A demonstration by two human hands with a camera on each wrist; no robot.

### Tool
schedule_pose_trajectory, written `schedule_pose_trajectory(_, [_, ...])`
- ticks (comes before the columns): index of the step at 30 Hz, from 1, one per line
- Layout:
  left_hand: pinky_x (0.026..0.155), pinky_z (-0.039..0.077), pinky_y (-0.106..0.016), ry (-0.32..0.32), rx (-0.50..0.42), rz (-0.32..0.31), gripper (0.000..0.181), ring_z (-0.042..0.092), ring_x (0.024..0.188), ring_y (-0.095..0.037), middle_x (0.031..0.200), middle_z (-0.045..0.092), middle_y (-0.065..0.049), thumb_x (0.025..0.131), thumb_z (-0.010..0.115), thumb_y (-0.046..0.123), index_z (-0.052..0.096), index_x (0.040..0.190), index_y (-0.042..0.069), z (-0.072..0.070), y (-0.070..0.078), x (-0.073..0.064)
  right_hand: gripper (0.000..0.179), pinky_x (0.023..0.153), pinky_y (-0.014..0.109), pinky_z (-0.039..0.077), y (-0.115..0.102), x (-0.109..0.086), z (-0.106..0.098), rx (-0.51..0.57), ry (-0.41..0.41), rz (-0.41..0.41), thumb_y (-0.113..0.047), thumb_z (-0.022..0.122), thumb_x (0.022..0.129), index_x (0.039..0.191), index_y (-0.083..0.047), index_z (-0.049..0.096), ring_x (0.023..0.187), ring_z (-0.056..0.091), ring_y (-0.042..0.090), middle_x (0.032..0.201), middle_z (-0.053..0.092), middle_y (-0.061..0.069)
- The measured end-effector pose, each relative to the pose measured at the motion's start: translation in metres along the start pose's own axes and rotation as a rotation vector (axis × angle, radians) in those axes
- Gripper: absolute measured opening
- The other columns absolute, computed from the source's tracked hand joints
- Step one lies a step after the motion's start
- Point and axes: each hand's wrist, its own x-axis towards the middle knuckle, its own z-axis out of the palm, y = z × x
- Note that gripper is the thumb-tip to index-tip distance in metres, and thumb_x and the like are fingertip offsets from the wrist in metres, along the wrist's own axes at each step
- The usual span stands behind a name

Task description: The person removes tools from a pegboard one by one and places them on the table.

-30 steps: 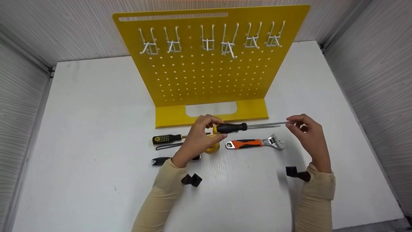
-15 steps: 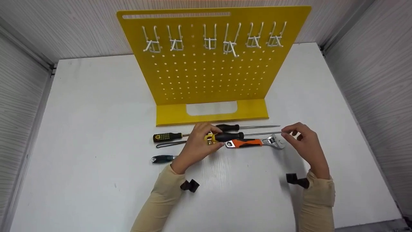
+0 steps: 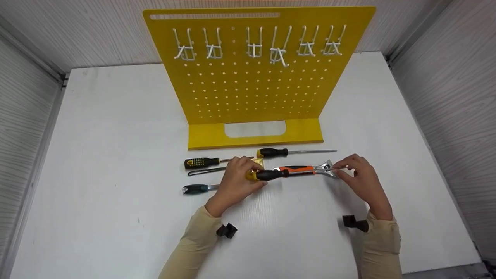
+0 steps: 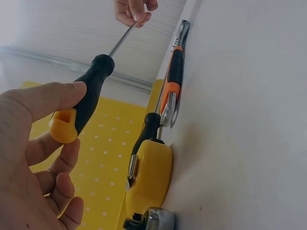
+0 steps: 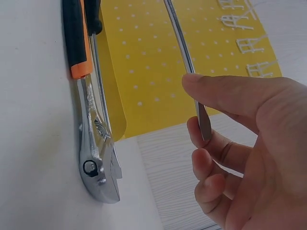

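A slotted screwdriver (image 3: 269,174) with a black and yellow handle is held level above the table between both hands. My left hand (image 3: 235,184) pinches the handle near its yellow end, between thumb and fingers. With thumb and index finger, my right hand (image 3: 361,180) pinches the flat tip of the shaft (image 5: 180,38). Below lies an orange and black adjustable wrench (image 3: 296,169), partly covered by the screwdriver in the head view. A second black and yellow screwdriver (image 3: 273,152) lies behind it. The yellow tape measure (image 4: 151,175), mostly hidden by my left hand in the head view, stands beside the wrench.
A yellow pegboard (image 3: 254,89) with several white hooks (image 3: 254,48) stands at the back. Left of my left hand lie a black screwdriver with yellow dots (image 3: 201,163), a thin looped dark tool (image 3: 205,171) and a dark green handled tool (image 3: 195,189).
Both hands have brought the screwdriver toward the person and lower in the head view, from in front of the pegboard base to over the wrench. The second screwdriver has come into full view.
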Motion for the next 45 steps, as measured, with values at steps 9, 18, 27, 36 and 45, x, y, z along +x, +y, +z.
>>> schedule_pose_trajectory(9, [0.085,0.038,-0.039,-0.006,0.076,0.008,0.029,0.047,0.090,-0.021,0.092,0.058,-0.003,0.075,0.082,0.026,0.070,0.098,0.012,0.004,-0.006,-0.008,0.013,0.077,0.040,0.042,0.000,-0.002,0.009,-0.010,-0.031,0.028,-0.008,0.074,0.082,0.095,-0.011,0.074,0.090,0.053,0.026,0.096,0.063,0.005])
schedule_pose_trajectory(18, [0.086,0.038,-0.039,-0.036,0.140,0.009,0.030,0.048,0.090,-0.020,0.096,0.060,-0.002,0.076,0.081,0.028,0.071,0.099,0.013,0.008,-0.009,-0.012,0.011,0.077,0.038,0.044,0.001,-0.006,0.014,-0.082,-0.064,0.015,-0.011,0.075,0.083,0.093,-0.012,0.074,0.089,0.052,0.023,0.095,0.062,0.004])
schedule_pose_trajectory(27, [0.091,0.039,-0.042,-0.058,0.163,0.006,0.032,0.050,0.091,-0.021,0.096,0.060,-0.002,0.075,0.082,0.030,0.072,0.100,0.012,0.009,-0.013,-0.017,0.009,0.078,0.036,0.043,0.002,-0.008,0.019,-0.101,-0.143,0.048,-0.011,0.073,0.084,0.093,-0.010,0.074,0.092,0.052,0.022,0.097,0.060,0.005])
schedule_pose_trajectory(36, [0.087,0.039,-0.041,-0.101,0.239,-0.025,0.035,0.049,0.089,-0.021,0.096,0.060,-0.002,0.075,0.081,0.034,0.072,0.102,0.013,0.012,-0.014,-0.019,0.010,0.079,0.037,0.046,-0.002,-0.008,0.021,-0.111,-0.193,0.088,-0.010,0.072,0.084,0.093,-0.011,0.075,0.092,0.059,0.022,0.093,0.059,0.004])
schedule_pose_trajectory(45, [0.084,0.038,-0.039,-0.103,0.315,-0.021,0.033,0.051,0.089,-0.021,0.095,0.061,-0.001,0.075,0.080,0.035,0.072,0.099,0.014,0.015,-0.015,-0.018,0.007,0.067,0.031,0.043,-0.004,-0.008,0.023,-0.159,-0.206,0.086,-0.010,0.070,0.085,0.091,-0.013,0.074,0.077,0.055,0.017,0.085,0.062,0.001])
